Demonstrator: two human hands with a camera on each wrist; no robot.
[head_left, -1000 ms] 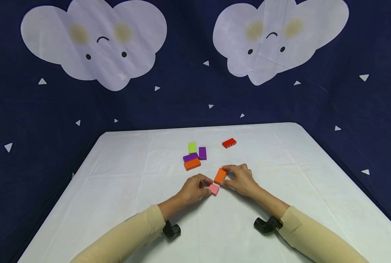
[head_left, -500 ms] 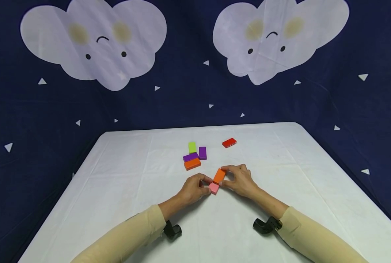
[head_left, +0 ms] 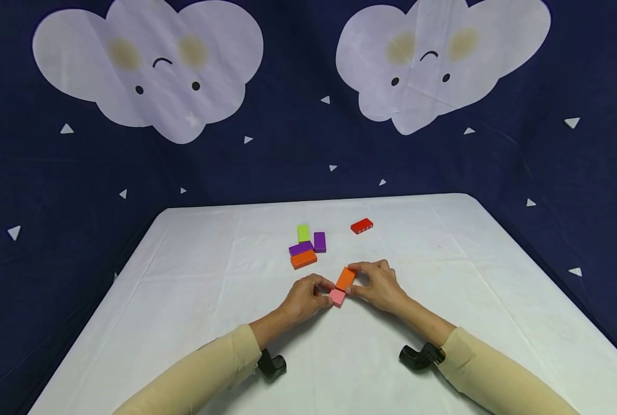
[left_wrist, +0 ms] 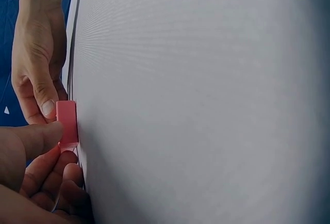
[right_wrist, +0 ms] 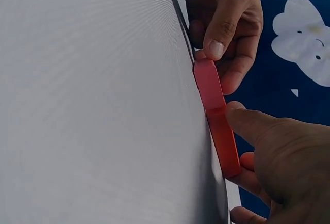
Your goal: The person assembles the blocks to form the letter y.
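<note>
Between the thumb and fingers of my left hand (head_left: 304, 298) is a small pink block (head_left: 337, 297), held low at the white tabletop. My right hand (head_left: 381, 283) pinches an orange block (head_left: 346, 278) by its two ends. In the head view the orange block's near end meets the pink block's far side. The right wrist view shows the pink block (right_wrist: 208, 85) and the orange block (right_wrist: 223, 141) end to end, touching. Seen from the left wrist, the pink block (left_wrist: 67, 123) has my left thumb against it, and the orange block is hidden.
Farther back on the white table (head_left: 194, 276) lie a lime green block (head_left: 303, 233), two purple blocks (head_left: 320, 242) and another orange block (head_left: 304, 259), close together. A red block (head_left: 362, 225) with white marks on its side lies apart to their right. A dark blue cloud-patterned cloth (head_left: 298, 161) hangs behind.
My right hand has moved the orange block slightly left and toward the pink block, closing the small gap between them. My left hand has stayed almost still.
</note>
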